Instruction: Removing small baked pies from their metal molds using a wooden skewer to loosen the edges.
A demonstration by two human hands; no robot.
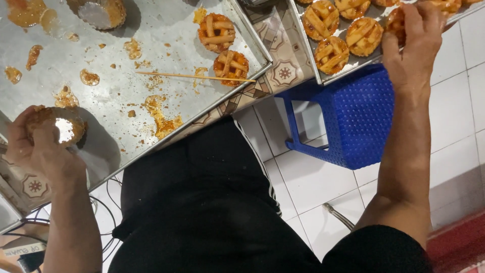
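The left hand (pixel 38 149) grips a small metal tart mould (pixel 59 126) over a sticky baking tray (pixel 151 30). The right hand (pixel 411 48) pinches a lattice tart (pixel 396 23) on a second tray (pixel 348 68), above a blue plastic stool (pixel 353 116).

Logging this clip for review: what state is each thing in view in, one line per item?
Left hand: closed around a tart mould.
Tart mould: held over the big tray, shiny inside showing.
Right hand: gripping a tart at the second tray's edge.
Big tray: smeared with crumbs and sticky filling.
Second tray: holding lattice tarts.
Wooden skewer: lying flat on the big tray.
Blue stool: upright on the floor.
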